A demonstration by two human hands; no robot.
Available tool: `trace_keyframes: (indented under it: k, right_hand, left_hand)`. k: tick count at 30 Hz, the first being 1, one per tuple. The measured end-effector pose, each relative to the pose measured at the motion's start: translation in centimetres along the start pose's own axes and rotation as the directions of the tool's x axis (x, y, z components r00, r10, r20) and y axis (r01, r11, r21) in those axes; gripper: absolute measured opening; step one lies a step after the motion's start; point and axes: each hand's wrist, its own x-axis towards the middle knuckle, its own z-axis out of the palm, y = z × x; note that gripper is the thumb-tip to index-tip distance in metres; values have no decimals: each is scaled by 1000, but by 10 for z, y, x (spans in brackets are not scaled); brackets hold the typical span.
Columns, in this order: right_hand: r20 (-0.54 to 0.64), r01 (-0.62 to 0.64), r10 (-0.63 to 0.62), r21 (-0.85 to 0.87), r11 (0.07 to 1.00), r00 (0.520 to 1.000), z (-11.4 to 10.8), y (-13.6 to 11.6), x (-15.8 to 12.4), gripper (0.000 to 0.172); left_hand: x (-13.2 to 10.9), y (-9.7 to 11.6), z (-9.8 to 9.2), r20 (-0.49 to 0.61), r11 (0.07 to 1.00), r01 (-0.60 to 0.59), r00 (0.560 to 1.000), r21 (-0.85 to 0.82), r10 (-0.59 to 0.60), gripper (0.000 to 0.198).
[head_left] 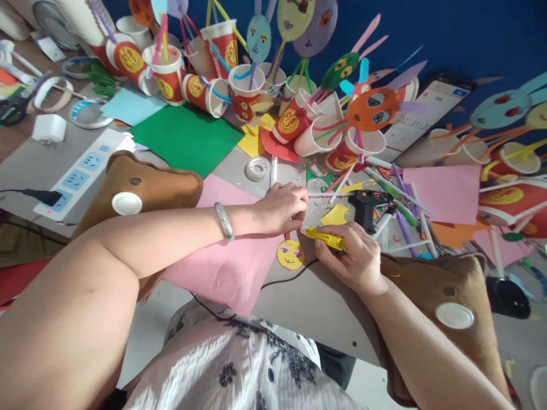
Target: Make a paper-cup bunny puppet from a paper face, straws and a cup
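Note:
My right hand (pixel 352 256) grips a yellow marker (pixel 327 238), its white end pointing left toward my other hand. Curled fingers close my left hand (pixel 282 209) over the tabletop, just beyond the marker's end; what they hold is hidden underneath. Below these fingers lies a yellow paper circle with a drawn smiling face (pixel 290 254), and a short red strip (pixel 287 234) shows between it and the hand. A pink paper sheet (pixel 231 256) lies under my left forearm.
Decorated paper cups (pixel 166 74) with straws and paper faces line the back. A black glue gun (pixel 364 208) lies right of my hands among straws and scraps. Brown cushions (pixel 141 191) flank me. A power strip (pixel 79 173) and green paper (pixel 186 136) are at left.

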Motion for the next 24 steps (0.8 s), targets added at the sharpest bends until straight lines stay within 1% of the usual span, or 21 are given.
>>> trace_keyframes:
  k: [4,7,9,17,20,22,24]
  right_hand:
    - [-68,136,-136,-9,991,988,4,2,2,8]
    - [-50,181,-183,-29,983,982,4,3,4,9]
    - [-27,190,-192,-40,981,981,3,4,4,8]
    - [-30,175,-177,-52,983,984,1,5,2,7]
    - [-120,88,-90,-29,996,989,0,1,-1,8]
    - [-192,23,-26,-18,1000,981,1,-2,-4,9]
    - [-217,16,-20,-17,1000,976,1,-3,-5,10]
  left_hand:
    - [-1,1,-2,17,1000,1,1000,12,-2,14]
    - [-1,3,-4,27,1000,12,1000,21,-12,14]
    - [-1,4,-4,26,1000,15,1000,20,-15,13]
    - [-1,3,-3,19,1000,22,1000,16,-23,15]
    - [-1,5,-3,22,999,35,999,27,-36,14]
    - [-1,6,-4,28,998,52,998,30,-53,15]
    - [-1,7,-4,31,998,58,998,27,-59,15]
